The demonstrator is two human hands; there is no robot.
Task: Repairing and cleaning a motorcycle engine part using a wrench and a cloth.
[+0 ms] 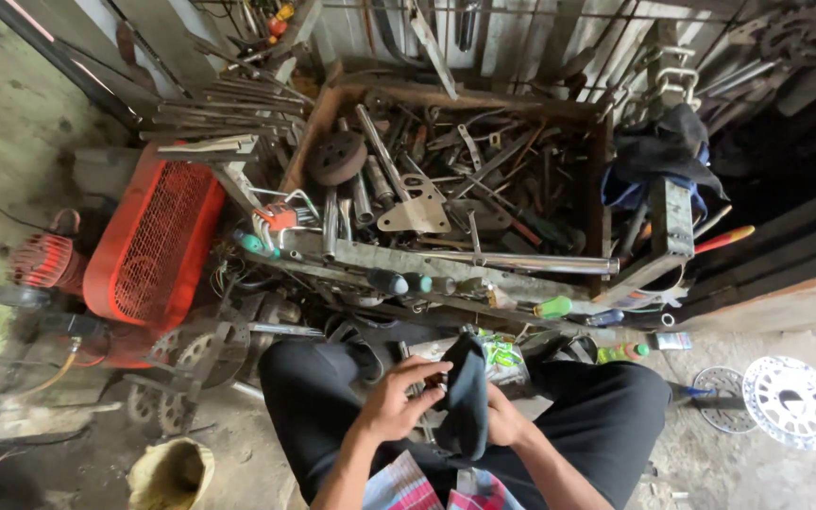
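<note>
The head camera looks down on a person crouching before a rusty tool crate (589, 170) full of wrenches, bars and metal scraps. Between the knees, both hands work on a dark cloth (466, 397). The left hand (399, 397) has its fingers curled, pinching at something small and metallic against the upper edge of the cloth; what exactly sits between the fingertips is too small to tell. The right hand (502, 420) is closed around the cloth from behind, mostly hidden by it, holding it up.

The cloth hangs as a narrow folded strip, long axis running near vertical in the picture, top end pointing away toward the crate and lower end toward the person's lap (its folds hide whether anything is wrapped inside).

To do this wiping or wrapping well, I judge the right hand should keep the cloth taut and steady while the left turns the small piece into it, working close over the lap so nothing drops into the clutter below.

Around them: a red compressor (153, 241) at the left, a chain sprocket (181, 364) near the left knee, a brake disc (791, 401) on the ground at the right, and a green-handled screwdriver (552, 307) on the crate's front edge.
</note>
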